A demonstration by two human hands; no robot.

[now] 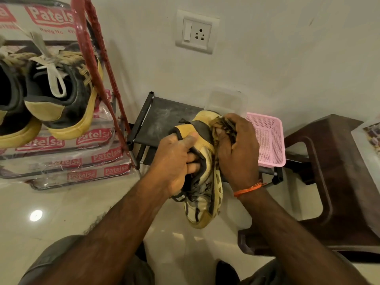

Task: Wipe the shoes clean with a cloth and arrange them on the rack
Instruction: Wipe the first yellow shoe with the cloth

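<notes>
One shoe [205, 194] is held in the air in the middle of the view, above the shiny floor [61, 212], with its toe pointing down toward the person and its heel up near the wall. It is yellow and grey with black laces, and its yellow sole faces to the right; the leather looks worn and dirty. The left hand [176, 161] grasps it at the opening, with the thumb on the outside of the heel collar and the fingers curled inside the shoe. The right hand [238, 149] clenches one brown patterned cloth [224, 128] and presses it on the sole side near the heel; this wrist carries an orange thread. Behind the shoe stands one low black rack [162, 118], and one pink plastic basket [267, 138] sits on its right end, with a clear plastic container [226, 101] just behind it. At the left, two more shoes [61, 95], black with yellow soles and pale laces, lie side by side on a red-framed shelf [98, 64] lined with printed plastic. At the right there is one dark brown plastic stool [339, 161]. One white switch and socket plate [196, 31] is on the wall.
</notes>
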